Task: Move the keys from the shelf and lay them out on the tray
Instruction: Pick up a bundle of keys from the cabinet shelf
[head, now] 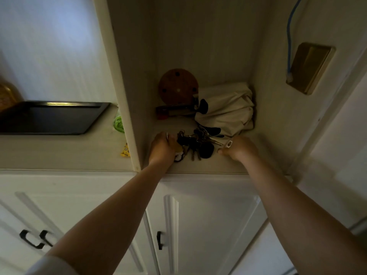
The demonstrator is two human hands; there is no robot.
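Observation:
A dark heap of keys (195, 142) with black fobs lies on the floor of a shelf niche (210, 165), between both hands. My left hand (161, 147) is curled at the heap's left side, closed on a bunch with a yellowish tag and a small white-and-black charm below it. My right hand (239, 147) rests at the heap's right, pinching a small white fob tied to a metal key. The black tray (49, 118) stands on the counter to the left, outside the niche, behind the niche's side wall.
Behind the keys are a round wooden disc (178, 86), a flat red-and-dark object (174, 111) and a crumpled cream cloth bag (226, 108). A green item (118, 123) and a yellow tag (125, 150) lie on the counter by the side panel (119, 76). White cabinet doors hang below.

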